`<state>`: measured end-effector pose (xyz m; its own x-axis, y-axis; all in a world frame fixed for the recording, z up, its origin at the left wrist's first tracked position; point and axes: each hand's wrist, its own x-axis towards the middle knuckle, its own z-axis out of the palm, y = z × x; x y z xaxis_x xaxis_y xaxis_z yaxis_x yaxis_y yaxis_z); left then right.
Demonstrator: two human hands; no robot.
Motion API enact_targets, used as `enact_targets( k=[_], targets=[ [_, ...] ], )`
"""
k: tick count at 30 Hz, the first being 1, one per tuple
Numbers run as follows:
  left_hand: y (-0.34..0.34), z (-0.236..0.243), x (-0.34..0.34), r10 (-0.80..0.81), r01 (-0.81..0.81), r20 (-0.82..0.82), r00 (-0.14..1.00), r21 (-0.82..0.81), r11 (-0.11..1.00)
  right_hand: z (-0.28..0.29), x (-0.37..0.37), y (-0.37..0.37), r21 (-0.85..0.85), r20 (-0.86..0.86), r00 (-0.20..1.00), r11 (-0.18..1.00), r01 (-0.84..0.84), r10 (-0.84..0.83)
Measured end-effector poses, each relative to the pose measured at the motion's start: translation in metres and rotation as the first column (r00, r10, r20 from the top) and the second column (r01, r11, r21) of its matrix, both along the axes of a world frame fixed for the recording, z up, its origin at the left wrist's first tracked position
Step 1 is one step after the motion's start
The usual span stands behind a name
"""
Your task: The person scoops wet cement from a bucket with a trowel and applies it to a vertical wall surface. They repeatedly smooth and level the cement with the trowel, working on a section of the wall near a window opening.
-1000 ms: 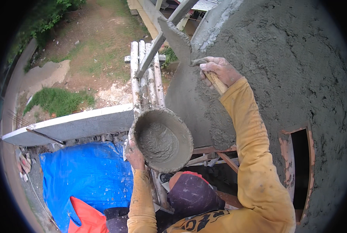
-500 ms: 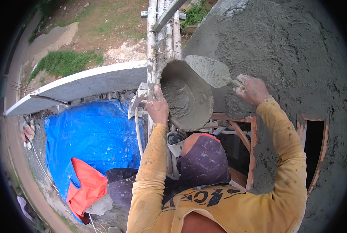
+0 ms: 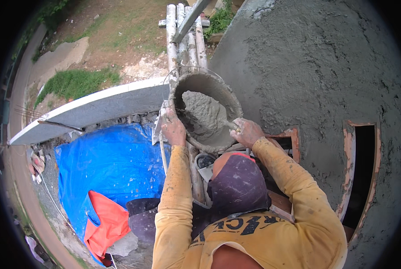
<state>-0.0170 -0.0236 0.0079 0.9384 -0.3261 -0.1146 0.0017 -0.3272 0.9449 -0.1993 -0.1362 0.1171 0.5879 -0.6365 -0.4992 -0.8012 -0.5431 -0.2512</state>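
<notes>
My left hand [image 3: 173, 130] grips the near rim of a round bucket [image 3: 225, 92] caked with grey mortar and holds it tilted toward me. Wet mortar [image 3: 202, 115] fills its lower part. My right hand [image 3: 246, 132] is closed on the handle of a trowel [image 3: 229, 125], whose blade is buried in the mortar inside the bucket. Both sleeves are yellow and spattered. A freshly plastered grey wall [image 3: 317, 76] rises just right of the bucket.
Bundled scaffold poles [image 3: 184, 40] run up behind the bucket. Rectangular openings [image 3: 364, 170] with reddish edges sit in the wall at right. Far below lie a blue tarp [image 3: 110, 166], an orange cloth [image 3: 104, 224], a white wall top [image 3: 93, 107] and grassy dirt ground.
My right hand has come off the wall and brought the trowel down into the bucket. The bucket has shifted right and tipped more toward me.
</notes>
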Motion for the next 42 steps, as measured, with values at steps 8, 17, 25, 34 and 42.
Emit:
enact_targets(
  k=[8,17,25,34,42],
  targets=[
    [0.019,-0.008,0.012,0.089,-0.111,-0.138,0.987,-0.161,0.981,0.163,0.027,-0.025,0.159,0.596,0.799,0.964,-0.212,0.078],
    [0.007,-0.025,0.009,0.096,-0.107,-0.112,0.989,-0.101,0.989,0.298,-0.109,-0.092,-0.107,0.837,0.452,0.716,0.69,-0.31],
    [-0.008,-0.022,-0.021,-0.156,0.194,0.204,0.966,-0.185,0.963,0.111,-0.075,-0.054,-0.32,-0.07,0.99,0.943,0.092,-0.121],
    [-0.01,0.004,-0.052,-0.213,0.059,-0.211,0.954,-0.563,0.825,-0.073,0.013,0.0,-0.057,-0.143,0.99,0.998,0.015,-0.023],
    [0.011,-0.014,-0.001,-0.134,0.127,0.12,0.984,0.058,0.99,-0.029,-0.03,0.001,-0.117,0.283,0.959,0.993,0.017,0.017]
  ],
)
